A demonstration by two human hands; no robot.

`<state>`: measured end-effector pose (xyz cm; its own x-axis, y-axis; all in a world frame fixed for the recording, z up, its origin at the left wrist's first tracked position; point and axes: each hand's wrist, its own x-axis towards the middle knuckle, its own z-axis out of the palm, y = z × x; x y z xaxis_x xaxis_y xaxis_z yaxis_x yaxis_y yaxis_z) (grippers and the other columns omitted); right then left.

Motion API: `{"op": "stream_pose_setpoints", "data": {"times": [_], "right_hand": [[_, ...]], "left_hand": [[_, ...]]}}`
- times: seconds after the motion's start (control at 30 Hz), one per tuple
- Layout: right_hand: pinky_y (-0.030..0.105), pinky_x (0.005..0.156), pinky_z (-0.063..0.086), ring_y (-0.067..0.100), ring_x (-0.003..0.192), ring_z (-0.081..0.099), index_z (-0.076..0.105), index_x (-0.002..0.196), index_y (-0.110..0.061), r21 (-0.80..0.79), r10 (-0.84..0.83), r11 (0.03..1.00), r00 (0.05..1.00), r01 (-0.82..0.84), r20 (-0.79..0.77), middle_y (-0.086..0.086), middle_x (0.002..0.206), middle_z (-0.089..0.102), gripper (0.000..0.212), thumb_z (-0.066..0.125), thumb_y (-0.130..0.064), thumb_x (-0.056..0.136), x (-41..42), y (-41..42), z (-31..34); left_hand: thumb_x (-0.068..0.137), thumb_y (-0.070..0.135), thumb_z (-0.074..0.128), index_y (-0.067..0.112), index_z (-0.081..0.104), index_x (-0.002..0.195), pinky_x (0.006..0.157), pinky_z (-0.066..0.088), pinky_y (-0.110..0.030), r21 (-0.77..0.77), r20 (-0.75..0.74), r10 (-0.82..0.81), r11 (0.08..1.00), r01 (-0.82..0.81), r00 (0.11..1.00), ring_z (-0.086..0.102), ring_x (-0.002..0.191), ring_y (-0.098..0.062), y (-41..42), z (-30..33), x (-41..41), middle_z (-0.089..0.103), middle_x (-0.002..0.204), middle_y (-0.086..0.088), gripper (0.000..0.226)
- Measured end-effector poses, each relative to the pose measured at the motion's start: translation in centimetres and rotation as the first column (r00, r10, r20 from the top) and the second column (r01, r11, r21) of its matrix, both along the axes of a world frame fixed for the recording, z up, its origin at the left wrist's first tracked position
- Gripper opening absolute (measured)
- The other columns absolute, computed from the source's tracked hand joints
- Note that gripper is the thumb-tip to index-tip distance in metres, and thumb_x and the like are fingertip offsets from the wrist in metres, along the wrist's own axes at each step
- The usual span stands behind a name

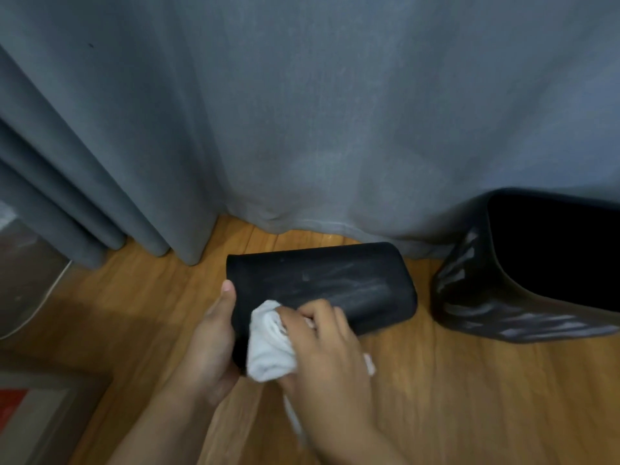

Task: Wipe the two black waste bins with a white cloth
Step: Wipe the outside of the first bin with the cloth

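While I watch from far away, I see the white cloth (268,344) bunched up in my right hand (328,357). My fingers curl round it and press it on the flat black face of the near bin (322,283). I think the cloth is soft and light, so it squashes and slides easily. A tight bunch in the fist looks like the best way to hold it.

This bin is tipped or upside down on the wood floor (469,380); I cannot tell which. Pale streaks show on its face. It looks stiff, light and a bit smooth, so I think it could slip when I rub. My left hand (211,344) holds its left edge, thumb up along the side. The cloth sits just beside that hand.

The other bin (503,290) stands open-mouthed to the right, near but not touching. It has a wavy side. A grey curtain (302,112) hangs behind both.
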<state>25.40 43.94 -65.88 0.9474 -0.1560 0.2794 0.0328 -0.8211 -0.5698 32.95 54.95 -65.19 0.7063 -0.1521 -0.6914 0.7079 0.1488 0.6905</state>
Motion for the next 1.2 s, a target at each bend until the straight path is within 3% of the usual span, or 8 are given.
{"op": "stream_pose_setpoints", "data": {"times": [0.13, 0.27, 0.4, 0.6, 0.7, 0.87, 0.97, 1.2], "right_hand": [[0.015, 0.07, 0.038, 0.025, 0.085, 0.054, 0.065, 0.109, -0.017, 0.014, -0.326, 0.944, 0.94, 0.329, -0.101, 0.004, 0.098, 0.053, 0.051, 0.074, -0.003, 0.061, -0.7, -7.8, -1.1], [0.037, 0.073, 0.043, 0.033, 0.092, 0.05, 0.062, 0.112, -0.015, -0.049, -0.489, 0.872, 0.86, 0.487, -0.15, 0.01, 0.1, 0.049, 0.044, 0.073, -0.013, 0.07, 0.0, -12.3, -0.7], [0.033, 0.069, 0.04, 0.027, 0.088, 0.05, 0.064, 0.109, -0.022, -0.083, -0.335, 0.941, 0.938, 0.329, -0.085, 0.004, 0.097, 0.051, 0.049, 0.076, -0.016, 0.062, 2.1, -6.0, 0.9], [0.032, 0.06, 0.041, 0.022, 0.08, 0.052, 0.062, 0.091, -0.02, -0.028, -0.157, 0.987, 0.988, 0.157, 0.004, 0.003, 0.088, 0.051, 0.022, 0.07, -0.028, 0.073, 6.4, 2.7, 2.1], [0.03, 0.07, 0.029, 0.022, 0.103, 0.044, 0.053, 0.115, -0.025, -0.082, -0.169, 0.983, 0.983, 0.163, -0.068, 0.002, 0.11, 0.046, 0.031, 0.055, -0.032, 0.085, 6.1, -1.9, 1.3], [0.031, 0.062, 0.026, 0.037, 0.088, 0.049, 0.062, 0.098, -0.012, -0.16, -0.501, 0.86, 0.862, 0.485, -0.082, 0.015, 0.092, 0.05, 0.027, 0.068, -0.025, 0.075, 3.9, -10.0, 0.4], [0.034, 0.063, 0.031, 0.037, 0.085, 0.05, 0.062, 0.098, -0.013, -0.187, -0.52, 0.846, 0.85, 0.499, -0.083, 0.015, 0.093, 0.051, 0.03, 0.071, -0.022, 0.071, 3.7, -8.4, 0.8], [0.029, 0.057, 0.045, 0.019, 0.078, 0.053, 0.063, 0.098, -0.023, -0.076, -0.066, 0.995, 0.998, 0.065, -0.012, 0.0, 0.087, 0.052, 0.041, 0.077, -0.023, 0.059, 3.8, 1.9, 1.5]], "left_hand": [[0.101, 0.051, 0.033, 0.024, 0.063, 0.12, 0.078, 0.054, -0.038, -0.018, 0.097, 0.018, 1.0, -0.016, 0.995, 0.071, 0.104, -0.022, 0.2, -0.2, 0.0, 0.074, 0.114, -0.003, 0.044], [0.101, 0.053, 0.032, 0.027, 0.062, 0.123, 0.084, 0.053, -0.04, -0.015, 0.113, 0.007, 1.0, -0.006, 0.994, 0.068, 0.11, -0.023, 0.1, -0.1, 0.0, 0.074, 0.116, -0.001, 0.044], [0.101, 0.052, 0.032, 0.024, 0.06, 0.127, 0.085, 0.053, -0.04, -0.005, 0.113, 0.001, 1.0, 0.0, 0.994, 0.069, 0.109, -0.023, 0.1, -0.1, 0.0, 0.074, 0.116, -0.003, 0.048], [0.108, 0.018, 0.028, 0.008, 0.057, 0.111, 0.056, 0.051, -0.023, 0.104, 0.179, -0.064, 0.994, 0.046, 0.982, 0.067, 0.055, 0.002, -0.1, -0.5, -0.2, 0.069, 0.086, 0.004, 0.031], [0.107, 0.035, 0.029, 0.006, 0.059, 0.125, 0.067, 0.056, -0.026, 0.066, 0.184, -0.01, 0.998, -0.002, 0.983, 0.074, 0.083, -0.008, -0.1, -0.6, 0.0, 0.076, 0.103, -0.009, 0.045], [0.1, 0.052, 0.034, 0.028, 0.06, 0.126, 0.098, 0.05, -0.043, 0.03, 0.181, 0.018, 0.999, -0.024, 0.983, 0.067, 0.112, -0.021, 0.1, -0.7, -0.2, 0.071, 0.121, 0.0, 0.044], [0.102, 0.049, 0.034, 0.027, 0.062, 0.121, 0.082, 0.054, -0.035, 0.043, 0.192, 0.03, 0.998, -0.038, 0.981, 0.069, 0.107, -0.018, -0.2, -0.5, -0.3, 0.073, 0.116, 0.001, 0.041], [0.107, 0.016, 0.031, 0.008, 0.061, 0.103, 0.048, 0.053, -0.017, 0.081, 0.15, -0.014, 0.997, 0.002, 0.989, 0.068, 0.053, 0.0, 0.3, -1.2, -0.5, 0.076, 0.084, -0.014, 0.031]]}}
